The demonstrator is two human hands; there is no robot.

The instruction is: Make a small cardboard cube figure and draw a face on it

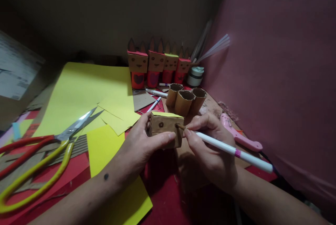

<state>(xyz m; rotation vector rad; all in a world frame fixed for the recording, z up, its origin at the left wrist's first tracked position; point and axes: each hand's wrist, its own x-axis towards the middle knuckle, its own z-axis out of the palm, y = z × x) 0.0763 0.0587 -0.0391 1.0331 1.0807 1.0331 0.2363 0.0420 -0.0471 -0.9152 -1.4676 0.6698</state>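
Between the fingers and thumb of my left hand (139,146) is a small cardboard box (168,127) with a yellow top edge. A dark round eye is drawn on the left of its face, and a second mark shows on the right. My right hand (212,148) grips a white marker pen (220,144) with a purple band, its tip touching or nearly touching the right mark. Just behind the box stand three open cardboard tubes (185,102). Further back is a row of several cardboard figures (156,62) with pointed ears, drawn faces and red bodies.
At left, red- and yellow-handled scissors (69,132) lie with blades slightly apart on yellow paper (91,84). A pink glue gun (240,134) rests at right by the pink wall (283,77). A pale jar (195,76) and glue sticks (215,48) are at the back right.
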